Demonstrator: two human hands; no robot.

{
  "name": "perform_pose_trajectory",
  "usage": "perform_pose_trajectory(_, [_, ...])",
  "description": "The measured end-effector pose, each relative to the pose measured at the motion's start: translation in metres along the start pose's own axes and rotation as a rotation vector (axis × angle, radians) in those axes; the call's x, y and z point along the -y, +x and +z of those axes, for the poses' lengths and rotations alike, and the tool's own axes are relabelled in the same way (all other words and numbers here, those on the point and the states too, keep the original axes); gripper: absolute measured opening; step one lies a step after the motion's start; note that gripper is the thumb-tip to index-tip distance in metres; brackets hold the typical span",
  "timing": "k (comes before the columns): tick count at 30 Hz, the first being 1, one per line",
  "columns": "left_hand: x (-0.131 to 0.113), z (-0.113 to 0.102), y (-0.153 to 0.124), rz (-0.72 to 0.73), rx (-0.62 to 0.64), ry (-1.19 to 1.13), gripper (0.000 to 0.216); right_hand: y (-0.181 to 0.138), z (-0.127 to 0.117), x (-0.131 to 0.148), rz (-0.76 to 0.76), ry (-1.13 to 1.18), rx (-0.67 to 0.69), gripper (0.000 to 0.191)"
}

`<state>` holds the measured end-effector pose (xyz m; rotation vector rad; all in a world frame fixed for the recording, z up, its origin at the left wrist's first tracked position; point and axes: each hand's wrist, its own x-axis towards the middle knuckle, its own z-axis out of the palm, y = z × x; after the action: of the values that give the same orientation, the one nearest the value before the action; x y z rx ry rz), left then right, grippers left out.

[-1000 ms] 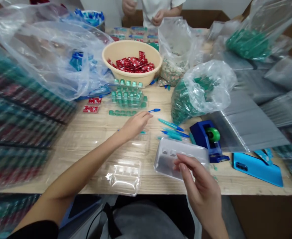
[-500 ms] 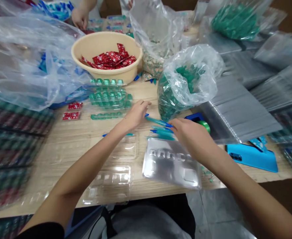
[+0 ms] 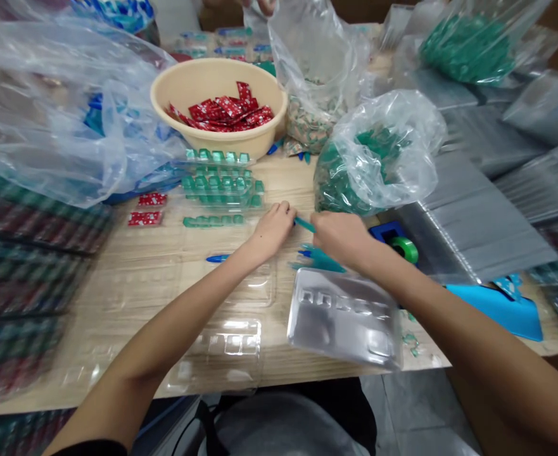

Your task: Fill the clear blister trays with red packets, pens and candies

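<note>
A teal pen (image 3: 304, 224) spans the gap between my two hands above the table. My left hand (image 3: 275, 229) is closed at its left end, where a bit of blue shows. My right hand (image 3: 339, 235) wraps round the other end and hides it. Just below lie several more teal and blue pens (image 3: 323, 259). Another blue pen (image 3: 218, 258) rests beside my left forearm, in a clear plastic tray (image 3: 254, 294). Nearer me is a stack of clear trays (image 3: 345, 316), partly under my right forearm.
Behind stand a cream basin (image 3: 216, 142) with red packets, a bag of green pieces (image 3: 345, 183) and green moulded strips (image 3: 219, 187). At right are a tape roll (image 3: 405, 249), grey plastic sleeves (image 3: 488, 221) and a blue phone (image 3: 497, 307). Filled packs (image 3: 31, 278) are stacked at left.
My right hand has closed further over the pen, covering its blue right end. My left hand now grips the left end more tightly. The view has shifted slightly.
</note>
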<state>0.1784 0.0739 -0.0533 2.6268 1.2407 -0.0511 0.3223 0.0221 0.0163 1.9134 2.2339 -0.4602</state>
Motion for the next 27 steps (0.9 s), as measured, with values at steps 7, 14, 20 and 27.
perform_pose_trajectory(7, [0.001,0.004,0.003,0.018,-0.004,-0.101,0.020,-0.053,-0.013,-0.038,-0.070,1.373,-0.143,0.032])
perform_pose_trajectory(14, [-0.017,-0.020,-0.040,0.058,-0.283,-0.884,0.029,-0.078,-0.011,-0.018,-0.122,1.888,-0.129,0.028])
perform_pose_trajectory(20, [-0.039,-0.059,-0.108,-0.053,-0.417,-1.463,0.016,-0.092,-0.005,0.001,-0.182,1.848,-0.309,0.022])
perform_pose_trajectory(27, [-0.043,-0.060,-0.135,-0.144,-0.568,-1.570,0.019,-0.112,0.006,0.009,-0.135,1.634,-0.400,0.015])
